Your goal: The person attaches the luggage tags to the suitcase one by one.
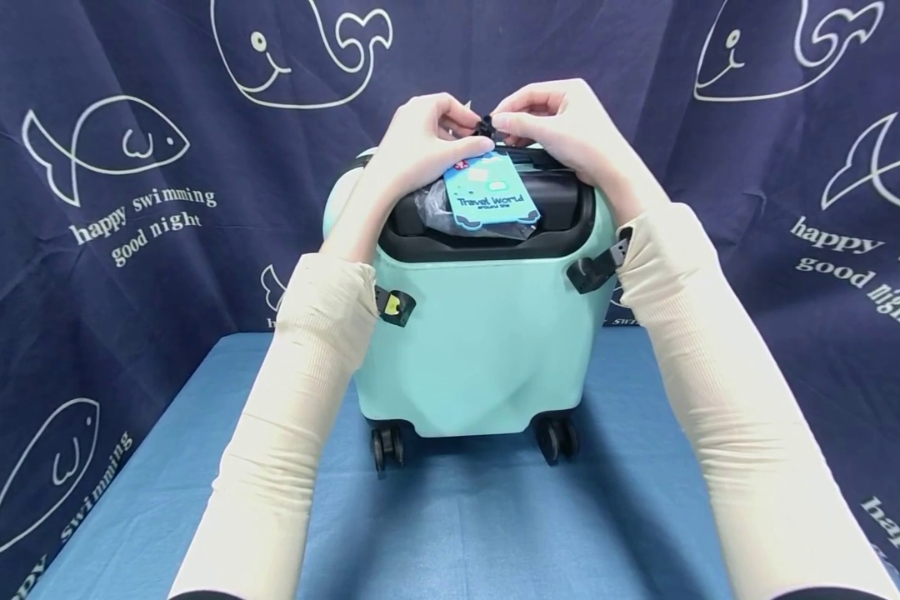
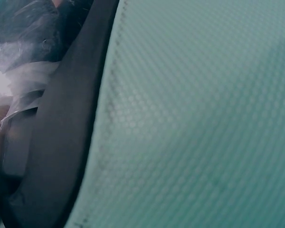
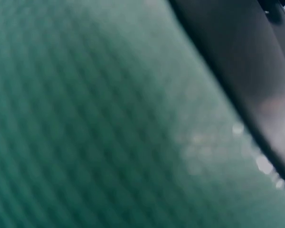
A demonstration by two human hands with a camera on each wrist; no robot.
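Note:
A mint-green suitcase stands upright, its black top panel facing up toward the head camera. On that panel lies a blue luggage tag printed "Travel World", with clear plastic wrap beneath it. Above the tag, my left hand and right hand meet at a small black strap or buckle. Fingertips and thumbs of both hands pinch this black piece; its exact form is too small to tell. In the wrist views only the suitcase shell and black trim show, blurred in the right one.
Under the suitcase wheels spreads a blue cloth-covered table. A dark blue curtain with white fish drawings hangs behind and at both sides. Black wrist straps with small devices sit at both sleeves, close to the suitcase front.

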